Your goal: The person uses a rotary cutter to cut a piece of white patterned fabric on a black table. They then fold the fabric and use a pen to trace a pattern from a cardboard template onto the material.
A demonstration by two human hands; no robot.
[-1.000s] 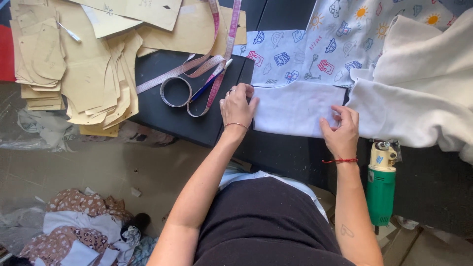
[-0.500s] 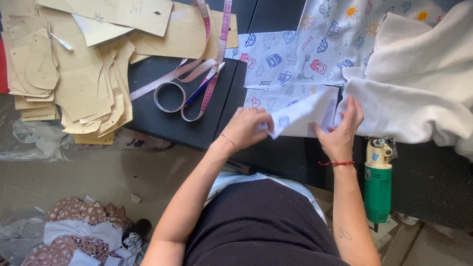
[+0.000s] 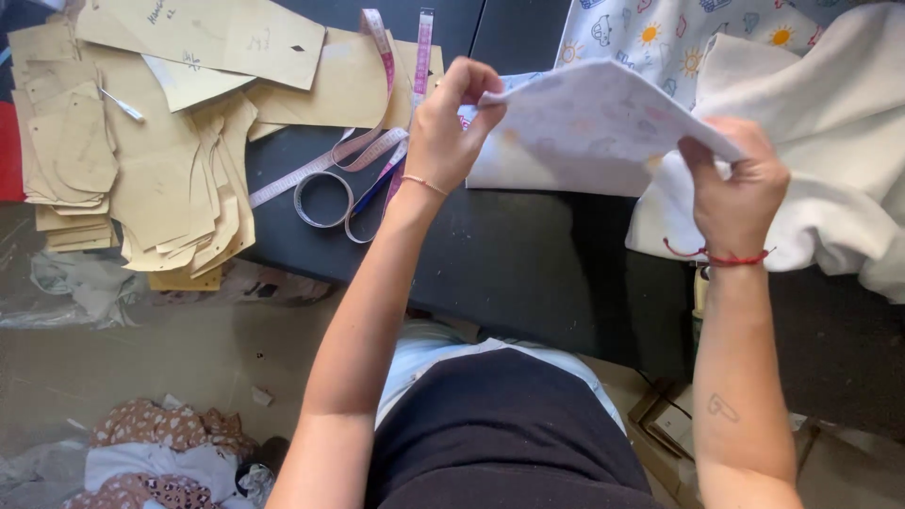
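We hold the printed fabric piece [image 3: 589, 118] lifted above the dark worktop [image 3: 509, 254], stretched left to right between us: the left hand [image 3: 451, 132] pinches its left corner, the right hand [image 3: 735, 184] grips its right edge.

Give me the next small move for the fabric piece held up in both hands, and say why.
Probably lower it flat onto the bare dark table. Both the left hand and right hand pinch the printed fabric piece by its edges in the air, so it sags between them. The cream fleece crowds the right side, leaving free space nearer the measuring tape.
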